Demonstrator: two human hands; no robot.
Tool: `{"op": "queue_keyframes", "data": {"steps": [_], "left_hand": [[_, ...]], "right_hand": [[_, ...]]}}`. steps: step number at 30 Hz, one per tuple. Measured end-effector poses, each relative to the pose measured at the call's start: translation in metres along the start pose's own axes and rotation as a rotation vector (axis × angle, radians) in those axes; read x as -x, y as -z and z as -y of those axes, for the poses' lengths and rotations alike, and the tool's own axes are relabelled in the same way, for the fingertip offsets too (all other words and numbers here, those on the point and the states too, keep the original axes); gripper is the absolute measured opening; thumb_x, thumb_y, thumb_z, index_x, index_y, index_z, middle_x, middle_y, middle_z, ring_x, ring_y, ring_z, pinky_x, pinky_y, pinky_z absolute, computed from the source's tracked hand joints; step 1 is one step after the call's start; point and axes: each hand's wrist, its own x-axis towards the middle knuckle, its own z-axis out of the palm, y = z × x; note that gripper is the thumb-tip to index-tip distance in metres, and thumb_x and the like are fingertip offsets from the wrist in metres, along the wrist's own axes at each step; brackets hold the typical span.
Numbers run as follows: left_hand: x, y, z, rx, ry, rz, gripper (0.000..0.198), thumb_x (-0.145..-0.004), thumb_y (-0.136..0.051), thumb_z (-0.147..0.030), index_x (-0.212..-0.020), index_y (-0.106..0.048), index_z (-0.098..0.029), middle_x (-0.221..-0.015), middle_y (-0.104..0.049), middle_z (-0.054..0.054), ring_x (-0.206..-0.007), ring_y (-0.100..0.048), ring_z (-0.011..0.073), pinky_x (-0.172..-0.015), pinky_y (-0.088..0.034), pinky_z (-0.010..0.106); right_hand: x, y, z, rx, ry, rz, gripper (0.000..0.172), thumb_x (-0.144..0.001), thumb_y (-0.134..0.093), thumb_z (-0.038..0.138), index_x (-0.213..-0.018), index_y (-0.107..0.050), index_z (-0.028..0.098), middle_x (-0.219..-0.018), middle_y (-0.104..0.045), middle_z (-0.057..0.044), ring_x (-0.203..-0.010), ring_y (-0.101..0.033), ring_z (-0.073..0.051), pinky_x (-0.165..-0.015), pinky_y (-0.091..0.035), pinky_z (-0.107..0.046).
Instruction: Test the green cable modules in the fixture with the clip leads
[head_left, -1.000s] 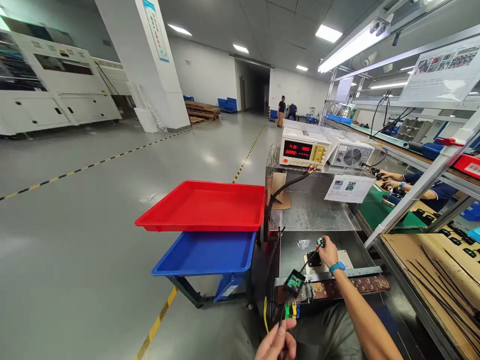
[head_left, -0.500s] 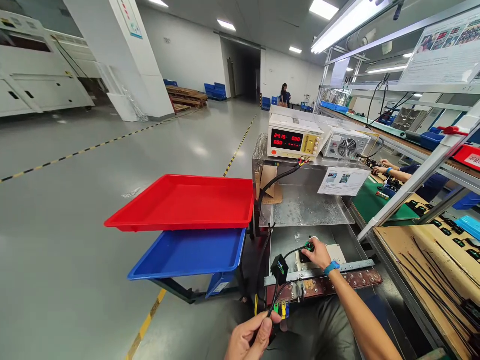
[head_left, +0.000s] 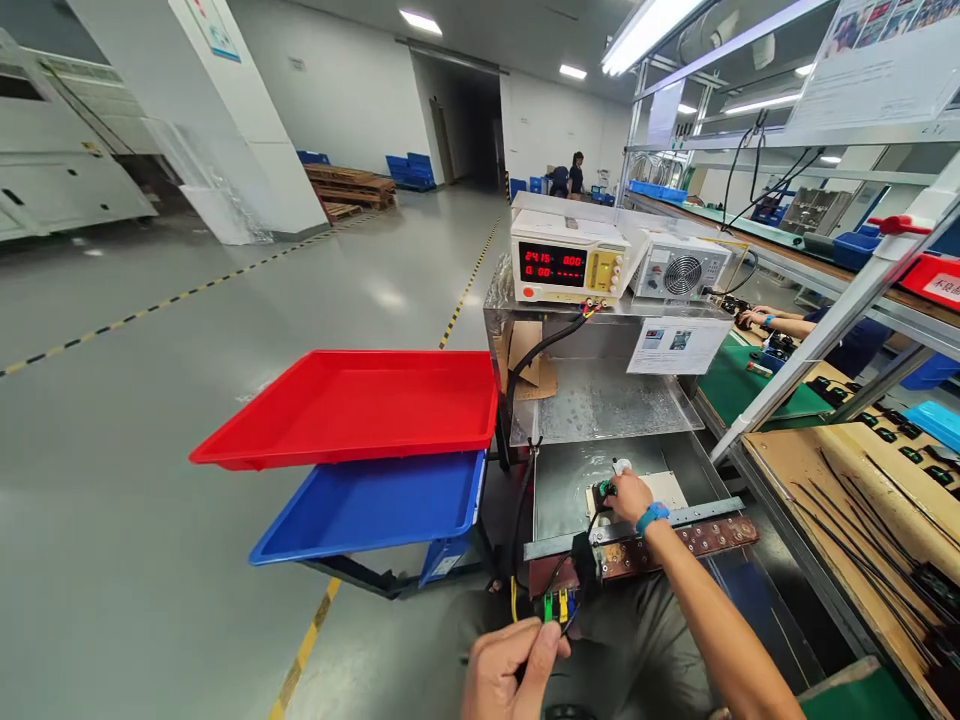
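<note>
- Right hand (head_left: 628, 497) is out over the shiny metal test bay (head_left: 562, 490), fingers curled and pinched onto a small black part with a green tip (head_left: 602, 489), pressing it at the pale square pad (head_left: 664, 488) on the bay floor.
- A blue wristband (head_left: 652, 516) sits on that right wrist, right above the grey metal rail (head_left: 705, 513) across the bay's front edge.
- Left hand (head_left: 510, 668) is low and close in, thumb and forefinger closed narrow on a thin black cable (head_left: 541, 636).
- That cable runs up past a cluster of green, yellow and blue plugs (head_left: 559, 605) toward a small black module (head_left: 583, 553) hanging at the front of the bay.
- Just below the rail, a rust-brown strip with holes (head_left: 697, 540).
- Up on top of the clear-walled frame: a cream bench power supply with red digits (head_left: 568, 268), and beside it a grey unit with a round fan grille (head_left: 679, 272).
- A white printed sheet (head_left: 679, 346) hangs at the frame's right front.
- To the left, a red plastic tray (head_left: 352, 405) stacked over a blue plastic tray (head_left: 367, 505), just beside the bay.
- Far right, another person's hands (head_left: 750, 318) at work on a green mat (head_left: 750, 395).
</note>
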Motion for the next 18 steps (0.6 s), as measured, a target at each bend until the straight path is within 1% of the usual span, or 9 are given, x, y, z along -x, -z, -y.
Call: {"op": "queue_keyframes", "data": {"steps": [2, 5, 7, 9, 11, 12, 14, 16, 18], "left_hand": [[-0.01, -0.006, -0.012, -0.189, -0.234, 0.012, 0.044, -0.096, -0.046, -0.021, -0.054, -0.056, -0.019, -0.046, -0.05, -0.002, -0.042, -0.047, 0.0101, -0.048, -0.029, 0.027], [-0.02, -0.033, -0.02, -0.385, -0.558, 0.104, 0.042, -0.09, -0.05, -0.022, -0.048, -0.049, -0.02, -0.044, -0.048, -0.001, -0.042, -0.044, 0.0121, -0.048, -0.023, 0.032], [-0.019, -0.062, -0.013, -0.375, -0.693, 0.223, 0.039, -0.087, -0.052, -0.027, -0.048, -0.052, -0.02, -0.044, -0.05, 0.0, -0.042, -0.045, 0.0134, -0.046, -0.022, 0.032], [-0.01, -0.09, 0.0, -0.321, -0.797, 0.343, 0.038, -0.084, -0.057, -0.03, -0.047, -0.055, -0.02, -0.043, -0.051, 0.0, -0.04, -0.042, 0.0133, -0.043, -0.023, 0.032], [0.001, -0.105, 0.011, -0.248, -0.878, 0.459, 0.038, -0.083, -0.06, -0.031, -0.047, -0.058, -0.02, -0.043, -0.051, 0.001, -0.039, -0.041, 0.014, -0.041, -0.026, 0.032], [0.006, -0.106, 0.014, -0.201, -0.876, 0.506, 0.036, -0.085, -0.059, -0.031, -0.051, -0.061, -0.02, -0.046, -0.054, 0.002, -0.042, -0.044, 0.015, -0.042, -0.03, 0.032], [0.012, -0.096, 0.015, -0.08, -0.73, 0.52, 0.033, -0.09, -0.052, -0.029, -0.064, -0.068, -0.021, -0.057, -0.062, 0.005, -0.054, -0.054, 0.0179, -0.052, -0.041, 0.033], [0.009, -0.079, 0.01, 0.04, -0.413, 0.345, 0.034, -0.095, -0.043, -0.026, -0.073, -0.069, -0.021, -0.068, -0.067, 0.007, -0.068, -0.06, 0.0197, -0.067, -0.048, 0.035], [0.0, -0.064, 0.006, 0.119, -0.027, 0.047, 0.03, -0.098, -0.042, -0.028, -0.082, -0.066, -0.021, -0.077, -0.068, 0.007, -0.075, -0.063, 0.0201, -0.074, -0.049, 0.034]], "right_hand": [[0.013, 0.018, 0.008, -0.041, 0.036, 0.022, 0.013, -0.089, -0.067, 0.021, -0.098, -0.07, 0.013, -0.111, -0.063, -0.015, -0.101, -0.063, -0.027, -0.085, -0.044, -0.031], [0.052, 0.033, 0.03, -0.195, 0.175, 0.1, 0.029, -0.104, -0.046, 0.034, -0.108, -0.068, 0.016, -0.109, -0.066, -0.011, -0.102, -0.062, -0.022, -0.087, -0.045, -0.029], [0.088, 0.033, 0.048, -0.527, 0.308, 0.355, 0.043, -0.106, -0.038, 0.049, -0.109, -0.066, 0.016, -0.102, -0.068, -0.008, -0.089, -0.064, -0.02, -0.077, -0.048, -0.028], [0.122, 0.029, 0.061, -0.931, 0.369, 0.623, 0.05, -0.101, -0.044, 0.06, -0.106, -0.065, 0.015, -0.086, -0.068, -0.006, -0.072, -0.061, -0.017, -0.066, -0.047, -0.026], [0.146, 0.023, 0.065, -1.192, 0.321, 0.678, 0.052, -0.094, -0.056, 0.064, -0.1, -0.065, 0.013, -0.067, -0.06, 0.0, -0.057, -0.051, -0.012, -0.057, -0.039, -0.023], [0.154, 0.021, 0.065, -1.256, 0.28, 0.625, 0.052, -0.091, -0.061, 0.065, -0.098, -0.065, 0.013, -0.06, -0.054, 0.003, -0.053, -0.044, -0.01, -0.054, -0.034, -0.021], [0.164, 0.018, 0.059, -1.312, 0.218, 0.496, 0.054, -0.088, -0.064, 0.066, -0.095, -0.066, 0.013, -0.056, -0.046, 0.006, -0.051, -0.035, -0.008, -0.051, -0.027, -0.021], [0.17, 0.015, 0.052, -1.311, 0.201, 0.432, 0.056, -0.088, -0.061, 0.069, -0.091, -0.066, 0.013, -0.059, -0.044, 0.005, -0.053, -0.033, -0.009, -0.052, -0.025, -0.021], [0.175, 0.011, 0.047, -1.263, 0.206, 0.406, 0.056, -0.09, -0.058, 0.07, -0.083, -0.062, 0.014, -0.06, -0.042, 0.005, -0.053, -0.031, -0.009, -0.051, -0.024, -0.022]]}}
